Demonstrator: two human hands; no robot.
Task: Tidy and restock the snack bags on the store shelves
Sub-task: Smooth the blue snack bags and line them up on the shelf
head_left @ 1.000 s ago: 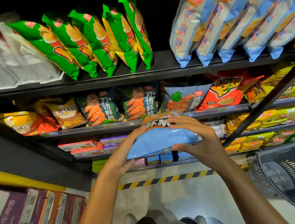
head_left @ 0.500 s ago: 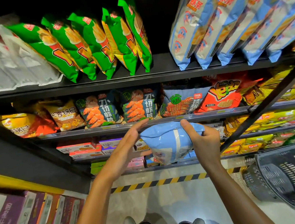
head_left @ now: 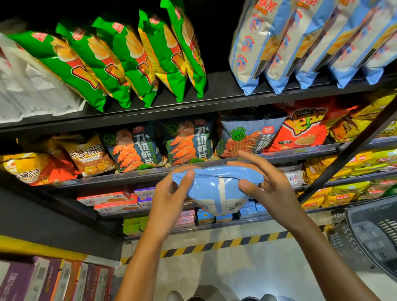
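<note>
the left hand [head_left: 170, 195] and right hand [head_left: 270, 187] are each clamped on an end of the blue snack bag [head_left: 219, 191], held crosswise below the matching blue bags [head_left: 314, 34] up-right.

Blue bag [head_left: 216, 189] now flipped, back seam up.

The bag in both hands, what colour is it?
Light blue bag with a pale back seam, head view.
</note>
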